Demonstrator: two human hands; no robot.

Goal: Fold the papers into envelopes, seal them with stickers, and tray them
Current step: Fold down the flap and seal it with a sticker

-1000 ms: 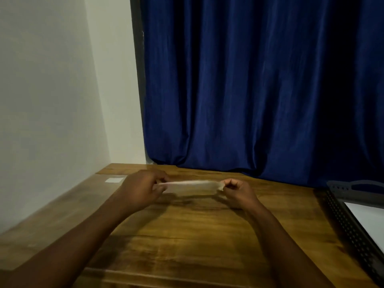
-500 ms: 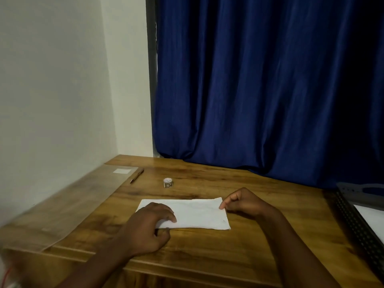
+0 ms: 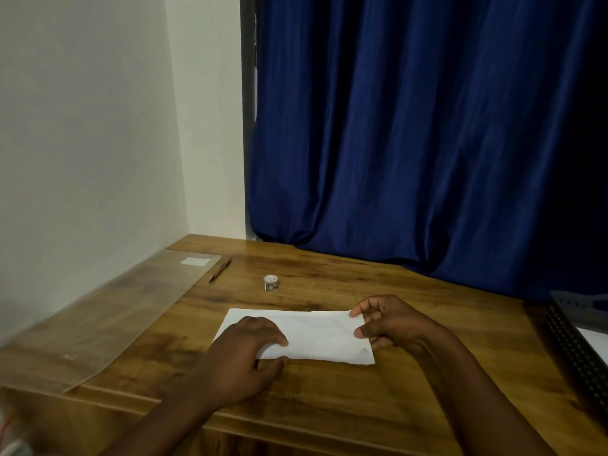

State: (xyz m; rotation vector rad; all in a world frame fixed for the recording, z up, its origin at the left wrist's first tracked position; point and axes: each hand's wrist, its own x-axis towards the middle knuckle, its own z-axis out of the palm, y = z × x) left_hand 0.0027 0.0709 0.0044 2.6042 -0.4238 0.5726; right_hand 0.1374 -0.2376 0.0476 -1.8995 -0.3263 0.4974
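Observation:
A folded white paper (image 3: 316, 334) lies flat on the wooden table (image 3: 411, 383) in front of me. My left hand (image 3: 243, 360) rests on its near left corner, fingers on top and thumb at the front edge. My right hand (image 3: 391, 324) pinches the paper's right edge between thumb and fingers. A small roll of stickers (image 3: 271, 283) stands on the table beyond the paper. The dark perforated tray (image 3: 579, 353) sits at the right edge of view with a white sheet (image 3: 597, 340) inside it.
A clear plastic sheet (image 3: 108, 320) with a small white label covers the table's left side beside the white wall. A pen (image 3: 219, 269) lies at its far corner. A blue curtain (image 3: 427, 143) hangs behind the table.
The paper was held up in the air between both hands; it now lies flat on the table. My right hand has shifted onto the paper's right edge. The view has tilted down.

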